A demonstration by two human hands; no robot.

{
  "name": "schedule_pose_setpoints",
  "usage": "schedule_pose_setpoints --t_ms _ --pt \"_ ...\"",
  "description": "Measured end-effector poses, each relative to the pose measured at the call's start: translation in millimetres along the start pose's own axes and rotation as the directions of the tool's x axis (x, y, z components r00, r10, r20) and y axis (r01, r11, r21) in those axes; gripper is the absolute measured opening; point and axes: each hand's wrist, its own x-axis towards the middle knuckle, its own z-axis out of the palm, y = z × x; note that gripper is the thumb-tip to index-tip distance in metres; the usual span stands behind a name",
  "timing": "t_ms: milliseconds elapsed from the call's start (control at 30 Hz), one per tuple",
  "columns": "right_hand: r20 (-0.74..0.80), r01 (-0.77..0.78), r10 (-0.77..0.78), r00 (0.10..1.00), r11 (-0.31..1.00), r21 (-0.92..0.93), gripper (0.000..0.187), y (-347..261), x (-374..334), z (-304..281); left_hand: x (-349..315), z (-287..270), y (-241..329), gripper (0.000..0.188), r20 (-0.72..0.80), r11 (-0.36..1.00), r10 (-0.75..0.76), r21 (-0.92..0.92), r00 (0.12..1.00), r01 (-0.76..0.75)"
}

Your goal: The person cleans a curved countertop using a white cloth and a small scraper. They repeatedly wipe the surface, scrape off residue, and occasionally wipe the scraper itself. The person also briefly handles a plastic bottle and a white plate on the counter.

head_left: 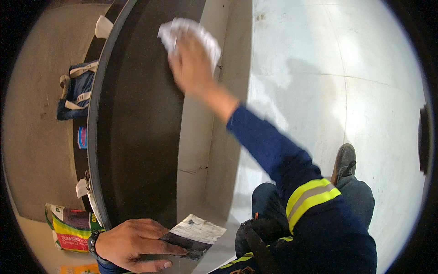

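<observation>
My right hand presses a crumpled white cloth against the long dark panel, at its far end near the pale edge. Motion blurs the fingers a little. At the lower left my left hand, with a dark watch on the wrist, holds a flat rectangular plate that looks like a scraper blade. Its outer half is smeared whitish and its inner half is dark. The index finger lies along the plate, and whatever is inside the palm is hidden.
A pale grey ledge borders the dark panel. Beyond the panel's left edge are a dark blue bag with light straps, a small blue-and-pink can and a colourful sack. My shoe stands on the pale floor.
</observation>
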Motion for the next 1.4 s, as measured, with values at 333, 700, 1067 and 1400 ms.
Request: schedule_pose_setpoints --t_ms 333,700,1067,1400 --pt "0.221 -0.106 0.133 0.966 0.986 -0.131 0.058 -84 -73 -45 -8 6 -2 0.032 -0.031 0.997 0.001 -0.077 1.0 -0.003" --pt "0.205 -0.117 0.121 0.971 0.993 -0.032 0.046 -76 -62 -42 -4 3 -5 0.03 -0.102 0.998 0.018 -0.056 0.995 -0.024" --pt "0.272 -0.068 0.06 0.961 0.997 0.02 0.04 -110 -89 -55 -3 4 -1 0.028 -0.125 0.999 -0.038 -0.038 0.991 0.033" --pt "0.233 0.127 -0.162 0.959 0.979 0.157 0.052 -109 -95 -25 -6 1 -1 0.028 -0.182 0.998 -0.04 -0.059 0.982 0.03"
